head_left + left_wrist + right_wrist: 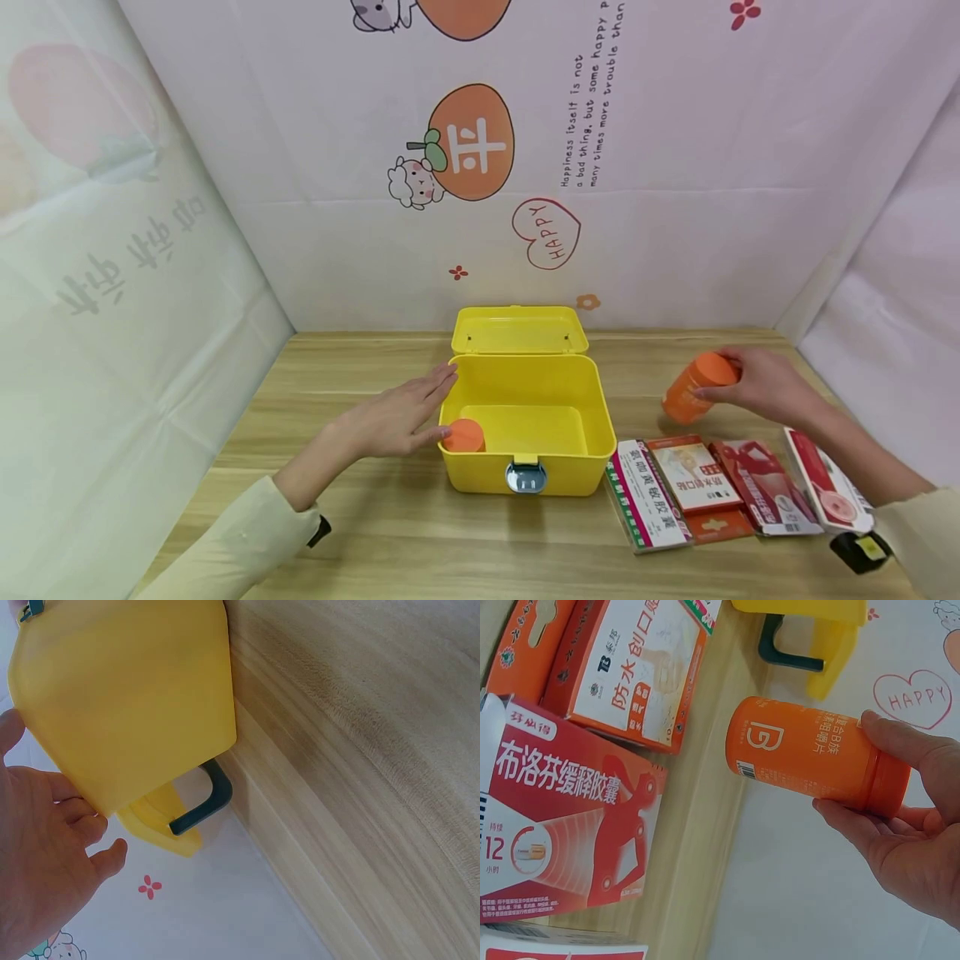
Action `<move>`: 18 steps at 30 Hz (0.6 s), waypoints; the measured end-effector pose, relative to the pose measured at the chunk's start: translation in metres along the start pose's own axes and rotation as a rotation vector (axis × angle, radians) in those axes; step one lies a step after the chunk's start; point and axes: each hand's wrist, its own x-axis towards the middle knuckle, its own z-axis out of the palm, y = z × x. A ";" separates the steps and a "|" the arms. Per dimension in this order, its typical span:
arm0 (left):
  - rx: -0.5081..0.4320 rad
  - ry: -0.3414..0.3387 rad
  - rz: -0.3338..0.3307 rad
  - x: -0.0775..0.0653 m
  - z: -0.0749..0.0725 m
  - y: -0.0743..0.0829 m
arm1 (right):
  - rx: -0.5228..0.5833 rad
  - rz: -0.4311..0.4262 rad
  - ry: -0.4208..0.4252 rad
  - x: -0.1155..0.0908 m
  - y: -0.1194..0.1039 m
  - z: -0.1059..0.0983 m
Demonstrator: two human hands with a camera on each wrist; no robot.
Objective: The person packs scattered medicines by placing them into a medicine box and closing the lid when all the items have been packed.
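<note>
A yellow box (525,475) with its lid (521,331) swung back stands on the wooden table. An orange-capped bottle (463,436) is inside its front left corner. My left hand (401,417) rests at the box's left rim, fingers extended along the wall, as the left wrist view also shows. To the right of the box, my right hand (765,385) grips an orange pill bottle (688,393) by its cap end, thumb on one side and fingers on the other. The bottle is tilted and held above the table, its white print showing in the right wrist view.
Right of the box lie several medicine packs: a white and purple box (651,496), an orange and white bandage box (693,472), a dark red box (765,487) and a red and white box (828,483). A printed white cloth (675,250) hangs behind the table.
</note>
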 end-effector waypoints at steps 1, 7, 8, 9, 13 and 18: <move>0.001 -0.002 -0.003 0.000 0.000 0.000 | -0.001 -0.005 0.003 0.000 -0.002 0.000; -0.006 -0.006 -0.009 -0.001 0.000 0.001 | -0.011 -0.017 0.008 -0.003 -0.010 -0.001; -0.007 -0.006 -0.009 -0.001 0.000 0.001 | -0.013 -0.019 0.008 -0.003 -0.012 -0.001; -0.008 -0.006 -0.008 -0.001 0.000 0.001 | -0.014 -0.020 0.010 -0.004 -0.013 -0.001; 0.000 -0.007 -0.010 -0.001 0.001 0.001 | -0.008 -0.028 0.012 -0.006 -0.019 -0.001; 0.005 -0.004 -0.012 0.000 0.001 0.000 | 0.006 -0.038 0.010 -0.007 -0.028 -0.001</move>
